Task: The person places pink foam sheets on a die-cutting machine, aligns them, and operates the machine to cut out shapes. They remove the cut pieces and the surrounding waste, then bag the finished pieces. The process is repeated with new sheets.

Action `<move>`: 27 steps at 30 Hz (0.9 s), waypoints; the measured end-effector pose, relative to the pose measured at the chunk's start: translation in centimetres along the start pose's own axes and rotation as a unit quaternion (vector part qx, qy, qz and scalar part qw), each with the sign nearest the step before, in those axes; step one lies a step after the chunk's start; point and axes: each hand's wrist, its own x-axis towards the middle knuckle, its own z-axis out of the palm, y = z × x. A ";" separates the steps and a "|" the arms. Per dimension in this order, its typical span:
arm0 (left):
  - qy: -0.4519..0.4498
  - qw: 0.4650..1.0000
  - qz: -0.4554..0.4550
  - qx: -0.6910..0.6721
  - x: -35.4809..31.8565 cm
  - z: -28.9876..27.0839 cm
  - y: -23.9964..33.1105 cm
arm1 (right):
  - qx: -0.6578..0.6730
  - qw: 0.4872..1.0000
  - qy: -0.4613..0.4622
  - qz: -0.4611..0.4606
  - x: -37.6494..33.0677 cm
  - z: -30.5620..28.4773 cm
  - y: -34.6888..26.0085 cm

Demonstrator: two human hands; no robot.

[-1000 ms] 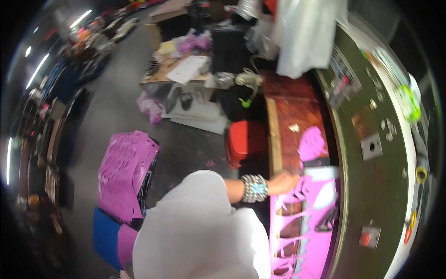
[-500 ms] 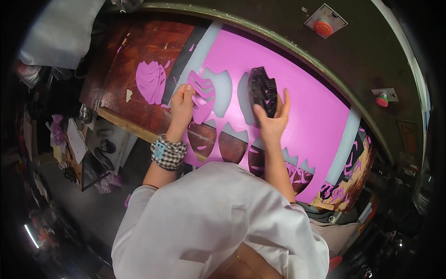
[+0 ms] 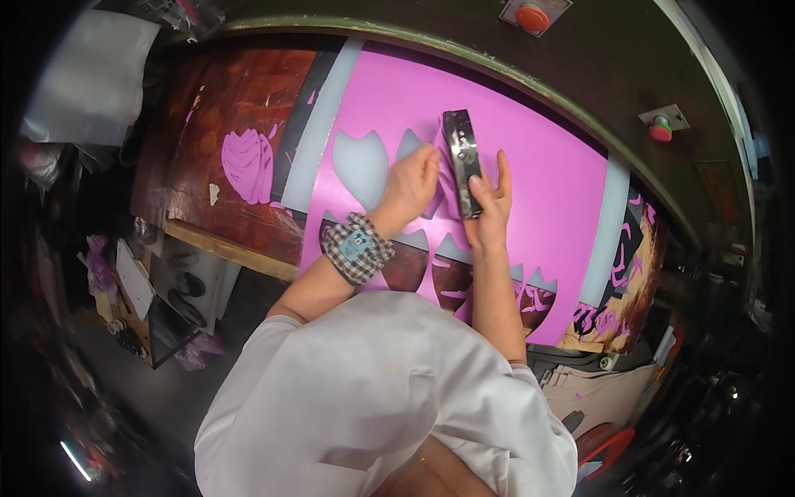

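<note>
Right hand (image 3: 489,207) clamped on a dark die (image 3: 462,161) standing on the pink sheet (image 3: 546,174); left hand (image 3: 410,184) closed on a cut piece beside the die. Several shapes are already punched out left of and below the die — the sheet right of it remains uncut.

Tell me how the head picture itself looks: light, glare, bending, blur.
Head view: strong fisheye, with black corners and the machine's rim bowed into an arc; the pink sheet is evenly lit and bright; a glint runs along the dark cutter in the right hand; the left hand is sharp; the floor clutter at the left edge is dim and smeared.
</note>
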 end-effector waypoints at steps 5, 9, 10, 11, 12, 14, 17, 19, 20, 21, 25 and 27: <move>-0.047 0.977 -0.087 0.188 -1.4 -4.9 -1.5 | -0.121 0.989 0.065 -0.060 -1.1 -0.5 -3.1; -0.013 0.986 -0.028 0.164 -2.3 -4.8 -2.9 | -0.402 0.903 0.074 -0.136 -3.1 -0.6 -4.3; -0.002 0.987 -0.035 0.159 -2.3 -4.6 -3.3 | -0.422 0.893 0.066 -0.142 -3.2 -0.5 -3.9; 0.010 0.989 -0.019 0.148 -2.3 -4.4 -3.6 | -0.444 0.883 0.049 -0.141 -3.2 -0.5 -3.3; 0.034 0.990 0.001 0.139 -2.3 -4.3 -4.0 | -0.534 0.828 0.070 -0.157 -3.0 -0.5 -2.5; 0.042 0.997 -0.058 0.015 -2.6 -4.7 -4.6 | -0.609 0.753 0.074 -0.235 -2.9 -0.8 -1.2; 0.067 0.990 -0.073 -0.100 -4.0 -6.9 -5.4 | -0.632 0.723 0.043 -0.276 -3.0 -1.6 -0.3; 0.084 0.991 -0.052 -0.090 -5.5 -9.1 -5.9 | -0.601 0.755 0.059 -0.257 -3.4 -2.3 -1.6; 0.092 0.994 -0.035 -0.052 -6.4 -10.4 -6.2 | -0.564 0.790 0.086 -0.225 -3.4 -2.6 -2.9; 0.102 0.992 -0.062 -0.051 -7.5 -11.7 -6.4 | -0.519 0.832 0.123 -0.154 -3.6 -2.8 -4.0; 0.185 0.965 -0.157 -0.105 -12.6 -15.9 -7.8 | -0.506 0.686 0.330 -0.405 -3.7 -6.1 -15.1; 0.183 0.974 -0.117 0.064 -14.5 -16.4 -8.3 | -0.545 0.620 0.359 -0.436 -3.3 -7.2 -18.0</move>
